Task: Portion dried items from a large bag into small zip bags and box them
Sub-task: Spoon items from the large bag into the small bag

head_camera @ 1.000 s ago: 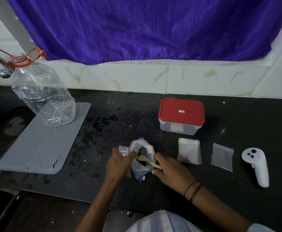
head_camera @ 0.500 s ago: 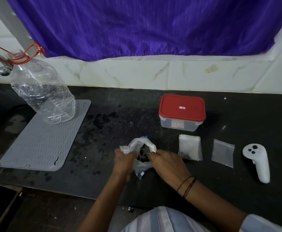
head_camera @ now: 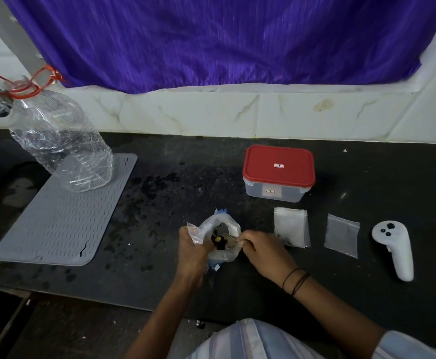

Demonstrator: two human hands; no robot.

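The large bag [head_camera: 220,238] sits on the dark counter [head_camera: 367,182] at the near centre of the head view, mouth gaping upward with dark dried items visible inside. The left hand [head_camera: 192,251] pinches its rim at 9 o'clock together with a small zip bag [head_camera: 194,232]. The right hand [head_camera: 264,252] closes its fingers on a pale wooden spoon [head_camera: 233,241] at the rim's 3 o'clock; the spoon's long axis runs 3-to-9 into the mouth, so a scoop would likely travel leftward toward that zip bag.

Large bag [head_camera: 220,239] left of zip bags [head_camera: 292,226]; box [head_camera: 278,173] behind them.
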